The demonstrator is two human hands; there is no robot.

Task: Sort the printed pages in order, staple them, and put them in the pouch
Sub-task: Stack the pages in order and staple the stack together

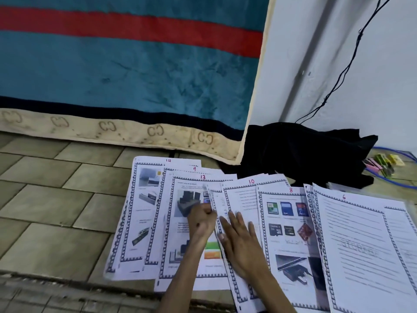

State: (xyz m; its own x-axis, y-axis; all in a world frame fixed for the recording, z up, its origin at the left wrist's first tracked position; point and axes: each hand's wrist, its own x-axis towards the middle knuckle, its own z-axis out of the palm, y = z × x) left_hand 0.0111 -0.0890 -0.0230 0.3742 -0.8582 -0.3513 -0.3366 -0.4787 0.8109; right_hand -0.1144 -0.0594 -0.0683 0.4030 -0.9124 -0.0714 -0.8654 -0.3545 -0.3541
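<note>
Several printed pages with red handwritten numbers lie fanned out on the tiled floor. Page 14 (140, 199) is farthest left, then page 9 (168, 188), page 13 (182, 222), page 10 (243, 195), page 8 (286, 222) and page 6 (361, 233) on the right. My left hand (202, 220) pinches the edge of a thin sheet standing up between pages 13 and 10. My right hand (240, 242) rests flat, fingers spread, on the sheets under page 10. I see no stapler and no pouch.
A teal, red-striped blanket (126, 71) hangs at the back, down to the floor. A black cloth heap (302, 152) lies beside the white wall (338, 64), with a black cable, coloured clips (383, 163) and a blue cord at far right. Bare tiles (49, 199) stretch left.
</note>
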